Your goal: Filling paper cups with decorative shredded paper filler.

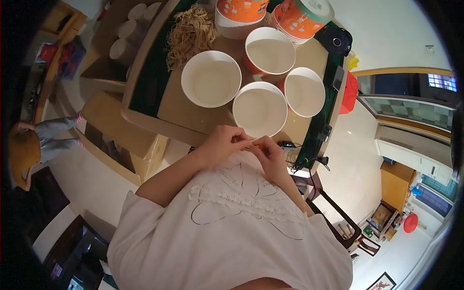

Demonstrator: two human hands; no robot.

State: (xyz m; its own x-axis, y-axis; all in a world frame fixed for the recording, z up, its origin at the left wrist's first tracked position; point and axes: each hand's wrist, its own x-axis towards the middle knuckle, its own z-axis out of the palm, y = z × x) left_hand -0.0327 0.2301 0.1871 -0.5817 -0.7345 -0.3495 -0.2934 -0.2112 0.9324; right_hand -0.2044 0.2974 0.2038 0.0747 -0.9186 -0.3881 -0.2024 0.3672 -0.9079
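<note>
My left hand [224, 143] and my right hand [270, 157] meet at the near edge of the table, in front of my white shirt. Both are closed, thumbs and fingertips pinched together. Whatever lies between them is too small and hidden to make out. Just beyond the fingers stands a white paper bucket [260, 109], its open mouth facing up. Around it are a left bucket [211, 79], a far bucket [270, 50] and a right bucket [304, 92], all open at the top. A tangled bundle of tan cords [191, 36] lies at the table's far left.
Orange patterned stacks of buckets [241, 12] stand at the back of the table [193, 123]. Cables and a black plug [323, 161] lie at its right edge. Cardboard boxes [116, 130] sit on the left, a dark chair [338, 212] on the right. Another person [26, 145] is at far left.
</note>
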